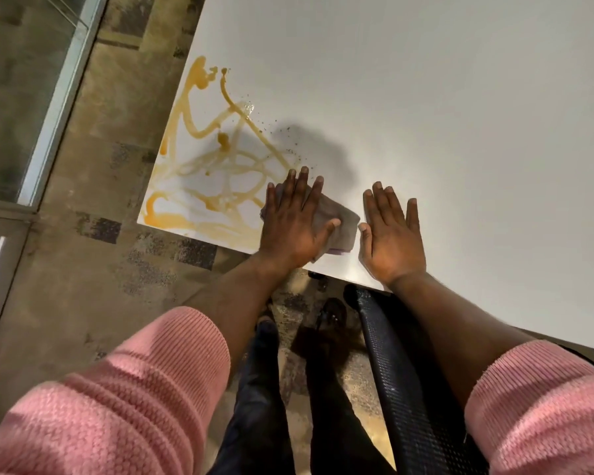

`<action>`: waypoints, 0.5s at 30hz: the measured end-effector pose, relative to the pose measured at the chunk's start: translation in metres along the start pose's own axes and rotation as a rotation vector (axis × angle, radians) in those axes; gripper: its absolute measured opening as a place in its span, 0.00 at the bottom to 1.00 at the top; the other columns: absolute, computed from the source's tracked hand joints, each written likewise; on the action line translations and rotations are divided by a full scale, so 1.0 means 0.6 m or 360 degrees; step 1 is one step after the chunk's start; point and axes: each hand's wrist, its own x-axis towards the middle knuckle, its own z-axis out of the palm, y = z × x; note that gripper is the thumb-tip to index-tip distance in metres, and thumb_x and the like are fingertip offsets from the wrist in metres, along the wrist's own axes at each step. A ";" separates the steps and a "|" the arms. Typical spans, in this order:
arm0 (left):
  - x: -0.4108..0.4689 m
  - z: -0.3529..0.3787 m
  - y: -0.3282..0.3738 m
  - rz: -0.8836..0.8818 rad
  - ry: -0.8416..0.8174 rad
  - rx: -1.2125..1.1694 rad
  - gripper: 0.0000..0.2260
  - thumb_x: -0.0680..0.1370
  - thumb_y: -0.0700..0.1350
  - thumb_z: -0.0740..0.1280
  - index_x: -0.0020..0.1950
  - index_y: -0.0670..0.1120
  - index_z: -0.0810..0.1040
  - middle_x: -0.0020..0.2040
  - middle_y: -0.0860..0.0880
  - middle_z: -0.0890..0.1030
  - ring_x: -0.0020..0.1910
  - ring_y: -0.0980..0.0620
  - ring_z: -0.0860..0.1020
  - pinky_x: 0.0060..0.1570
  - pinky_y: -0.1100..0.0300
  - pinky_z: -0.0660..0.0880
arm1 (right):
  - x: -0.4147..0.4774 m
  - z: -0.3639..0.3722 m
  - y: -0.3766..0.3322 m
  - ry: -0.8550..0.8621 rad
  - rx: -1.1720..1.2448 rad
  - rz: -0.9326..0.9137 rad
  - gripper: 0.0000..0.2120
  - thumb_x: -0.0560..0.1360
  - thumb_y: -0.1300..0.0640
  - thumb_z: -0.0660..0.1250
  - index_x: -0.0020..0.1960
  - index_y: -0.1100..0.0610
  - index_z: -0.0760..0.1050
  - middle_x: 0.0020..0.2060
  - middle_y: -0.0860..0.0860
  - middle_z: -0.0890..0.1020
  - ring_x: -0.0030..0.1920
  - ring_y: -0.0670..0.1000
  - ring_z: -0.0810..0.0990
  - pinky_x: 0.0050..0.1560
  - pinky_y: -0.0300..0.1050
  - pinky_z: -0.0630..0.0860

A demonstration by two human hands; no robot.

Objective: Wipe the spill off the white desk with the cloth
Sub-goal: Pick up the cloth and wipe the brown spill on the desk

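An orange-brown spill [209, 173] runs in loops and streaks over the near left corner of the white desk [443, 114], with dark specks scattered at its right side. A folded grey-purple cloth [342, 225] lies flat on the desk just right of the spill, near the front edge. My left hand [294, 221] presses palm-down on the cloth with fingers spread, covering most of it. My right hand [390, 234] rests flat on the bare desk beside the cloth, fingers apart, holding nothing.
A black mesh chair arm [391, 365] stands under the desk's front edge, between my arms. Patterned carpet [110, 207] lies to the left, with a glass partition and metal frame [59, 97] at the far left. My dark-trousered legs show below.
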 end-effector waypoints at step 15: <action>-0.112 0.046 0.014 -0.0036 0.0198 0.0069 0.33 0.85 0.64 0.53 0.85 0.49 0.56 0.86 0.43 0.52 0.86 0.43 0.47 0.83 0.40 0.48 | 0.003 0.006 0.002 0.0042 -0.0015 0.0013 0.30 0.84 0.49 0.47 0.85 0.55 0.52 0.85 0.53 0.54 0.85 0.54 0.50 0.83 0.63 0.45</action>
